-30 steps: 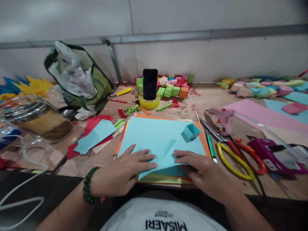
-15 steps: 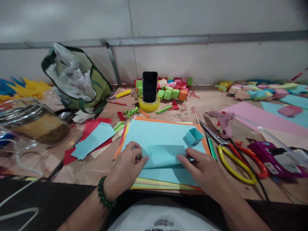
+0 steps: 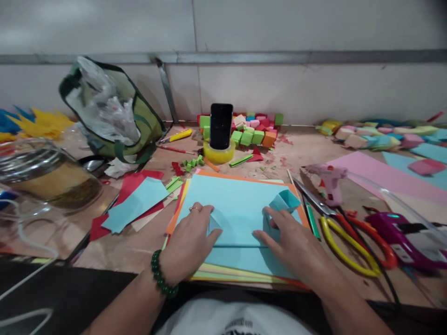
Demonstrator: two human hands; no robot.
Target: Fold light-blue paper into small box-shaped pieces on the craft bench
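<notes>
A folded piece of light blue paper (image 3: 237, 232) lies across a stack of coloured sheets (image 3: 233, 188), blending with the blue top sheet. My left hand (image 3: 195, 237), with a ring and green bead bracelet, has its thumb and fingers at the paper's left end, where a small flap stands up. At the right end, my right hand (image 3: 289, 237) grips a raised, shaded flap between thumb and fingers. Just beyond my right hand's fingers sits a small folded blue paper box (image 3: 285, 200), its open side showing.
Scissors (image 3: 349, 246), a pink glue gun (image 3: 330, 181) and a purple device (image 3: 408, 237) lie to the right. Blue and red paper scraps (image 3: 136, 204) are at left. A phone (image 3: 221, 125) stands in a yellow tape roll (image 3: 219, 152), before small paper cubes (image 3: 246, 137).
The paper's raised edge has gone down flat, and flaps now stand at its two ends. My hands have shifted slightly to the right in view; the right fingers now reach near the small box.
</notes>
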